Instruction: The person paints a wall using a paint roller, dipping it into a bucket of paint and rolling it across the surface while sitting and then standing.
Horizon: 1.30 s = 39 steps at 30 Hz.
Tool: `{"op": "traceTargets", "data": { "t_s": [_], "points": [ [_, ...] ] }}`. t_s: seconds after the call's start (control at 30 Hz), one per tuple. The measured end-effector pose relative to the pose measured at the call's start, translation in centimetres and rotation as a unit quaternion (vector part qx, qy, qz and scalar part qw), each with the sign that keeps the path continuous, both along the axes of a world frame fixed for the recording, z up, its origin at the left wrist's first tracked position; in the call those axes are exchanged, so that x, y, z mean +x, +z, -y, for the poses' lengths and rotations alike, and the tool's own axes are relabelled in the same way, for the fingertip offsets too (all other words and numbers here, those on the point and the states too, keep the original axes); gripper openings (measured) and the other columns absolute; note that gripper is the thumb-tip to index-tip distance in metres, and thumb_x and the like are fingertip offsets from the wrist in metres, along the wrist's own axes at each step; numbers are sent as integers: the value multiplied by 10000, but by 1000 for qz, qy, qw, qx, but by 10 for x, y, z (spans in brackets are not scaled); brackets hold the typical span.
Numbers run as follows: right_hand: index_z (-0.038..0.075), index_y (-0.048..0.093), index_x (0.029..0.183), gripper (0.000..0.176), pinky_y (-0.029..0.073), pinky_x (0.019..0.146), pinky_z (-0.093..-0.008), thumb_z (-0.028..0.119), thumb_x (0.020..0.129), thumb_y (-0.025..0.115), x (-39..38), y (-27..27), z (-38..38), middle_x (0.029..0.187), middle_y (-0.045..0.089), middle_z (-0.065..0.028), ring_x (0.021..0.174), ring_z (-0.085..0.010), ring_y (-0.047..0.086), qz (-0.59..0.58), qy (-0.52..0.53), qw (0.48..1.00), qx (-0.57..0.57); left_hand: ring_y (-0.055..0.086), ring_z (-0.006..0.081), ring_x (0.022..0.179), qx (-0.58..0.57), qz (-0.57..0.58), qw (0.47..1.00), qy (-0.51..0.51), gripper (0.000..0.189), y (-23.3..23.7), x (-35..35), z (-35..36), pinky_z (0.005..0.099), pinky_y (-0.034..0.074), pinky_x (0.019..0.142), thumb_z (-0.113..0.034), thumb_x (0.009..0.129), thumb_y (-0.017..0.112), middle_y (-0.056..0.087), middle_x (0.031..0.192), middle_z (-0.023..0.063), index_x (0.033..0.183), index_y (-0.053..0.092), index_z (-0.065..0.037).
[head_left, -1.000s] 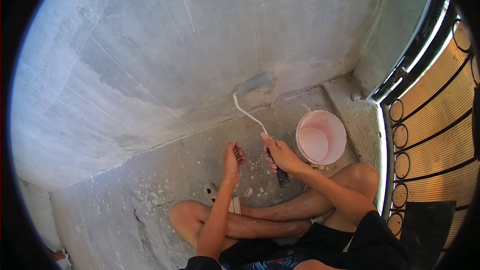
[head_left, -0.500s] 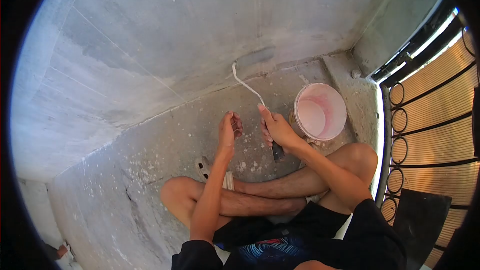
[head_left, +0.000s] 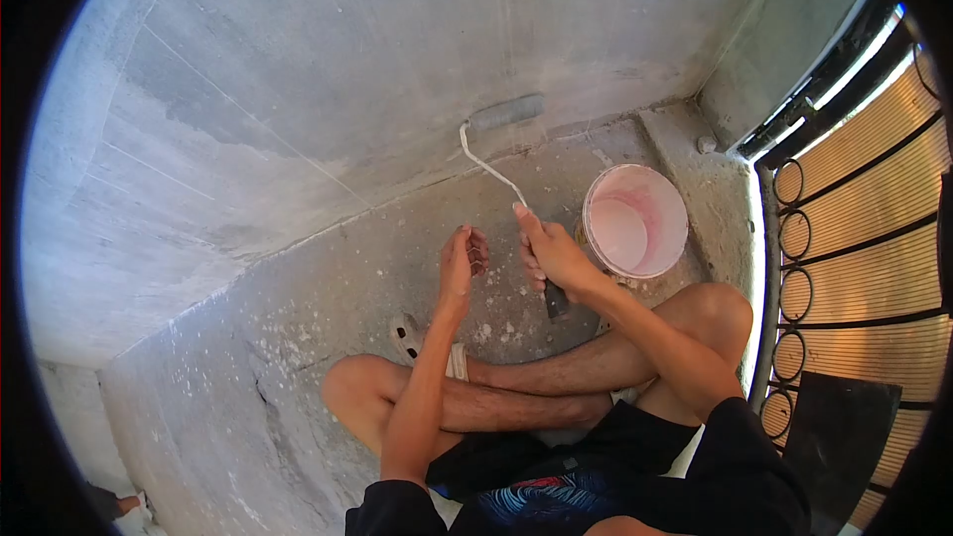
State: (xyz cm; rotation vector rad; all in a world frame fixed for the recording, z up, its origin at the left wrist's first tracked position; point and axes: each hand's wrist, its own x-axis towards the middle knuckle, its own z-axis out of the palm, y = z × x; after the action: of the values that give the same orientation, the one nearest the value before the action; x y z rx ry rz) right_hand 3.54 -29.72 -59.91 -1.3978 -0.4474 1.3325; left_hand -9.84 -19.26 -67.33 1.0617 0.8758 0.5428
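Head view: right hand [head_left: 554, 256], fingers closed around the handle of a paint roller [head_left: 505, 111] whose sleeve lies against the wall [head_left: 347, 69] base. Left hand [head_left: 462, 258] empty, fingers loosely curled. Bucket [head_left: 635, 221] stands just beside the right hand on the floor [head_left: 328, 298].

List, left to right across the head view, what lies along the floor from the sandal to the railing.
Pale sandal → left hand, loosely curled → right hand, shut on the dark handle of the white-framed paint roller → white plastic bucket, stained pink inside → black metal railing with rings.
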Motion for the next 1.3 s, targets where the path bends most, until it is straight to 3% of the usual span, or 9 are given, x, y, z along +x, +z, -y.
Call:
{"op": "traceTargets", "data": {
  "t_s": [0.07, 0.23, 0.37, 0.53, 0.63, 0.83, 1.03, 1.17, 1.3],
  "points": [
    [82, 409, 749, 537, 343, 363, -259, 582, 945, 432, 0, 13, 4, 518, 364, 17, 385, -87, 374, -28, -3, 1000, -12, 482, 87, 602, -5, -11, 1000, -3, 325, 1, -3, 3, 239, 372, 556, -380, 988, 390, 506, 699, -22, 877, 536, -112],
    [75, 412, 743, 541, 333, 361, -262, 576, 946, 437, -4, 35, -1, 513, 360, 17, 378, -91, 360, 41, 34, 998, 26, 477, 96, 611, -4, -3, 1000, 2, 317, 1, -6, -4, 248, 372, 567, -373, 988, 375, 501, 700, -17, 888, 525, -112],
    [76, 412, 727, 546, 334, 359, -264, 576, 943, 445, -11, -5, -7, 513, 366, 14, 377, -92, 360, 57, 5, 998, 21, 476, 99, 612, -4, -1, 1000, 3, 316, 3, -2, -5, 247, 366, 562, -374, 990, 369, 495, 695, -17, 889, 525, -117],
    [86, 395, 709, 548, 344, 359, -272, 580, 939, 450, -6, -32, -9, 514, 380, 6, 380, -100, 366, -41, -21, 997, -69, 482, 100, 619, -3, -2, 1000, -17, 326, 2, -1, -4, 244, 361, 562, -389, 986, 375, 491, 694, -18, 890, 525, -116],
    [91, 393, 711, 539, 342, 366, -274, 576, 941, 448, -15, 1, -5, 515, 376, 8, 393, -101, 372, 33, -12, 999, -4, 487, 100, 622, -15, 0, 1000, 3, 333, 3, -6, -4, 243, 366, 565, -395, 983, 382, 496, 696, -17, 894, 527, -109],
    [88, 398, 722, 539, 339, 357, -271, 578, 943, 442, -14, -28, -5, 515, 367, 14, 380, -94, 359, 56, -17, 998, -25, 498, 85, 619, -7, 13, 1000, -2, 343, 0, 2, -3, 235, 378, 565, -392, 990, 393, 517, 705, -28, 887, 562, -112],
    [98, 400, 715, 536, 338, 364, -265, 583, 941, 440, -7, 17, -1, 519, 360, 18, 389, -94, 364, 21, 11, 1000, 15, 499, 97, 623, 3, -18, 1000, -15, 351, -3, -2, 0, 246, 379, 569, -395, 989, 372, 514, 706, -16, 904, 544, -101],
    [98, 399, 724, 534, 337, 361, -260, 585, 939, 444, -7, -5, -2, 518, 356, 21, 383, -93, 358, 59, 19, 998, 12, 497, 95, 623, 15, -10, 1000, -15, 352, -1, 1, 1, 246, 379, 568, -397, 989, 372, 510, 703, -18, 904, 545, -104],
    [97, 400, 670, 560, 340, 359, -262, 584, 944, 432, -8, 4, -2, 501, 366, 16, 374, -98, 368, 3, -14, 1000, -10, 495, 79, 615, 11, -3, 1000, -17, 346, -5, 1, 2, 237, 379, 564, -391, 990, 394, 516, 704, -30, 885, 569, -111]
  ]
}}
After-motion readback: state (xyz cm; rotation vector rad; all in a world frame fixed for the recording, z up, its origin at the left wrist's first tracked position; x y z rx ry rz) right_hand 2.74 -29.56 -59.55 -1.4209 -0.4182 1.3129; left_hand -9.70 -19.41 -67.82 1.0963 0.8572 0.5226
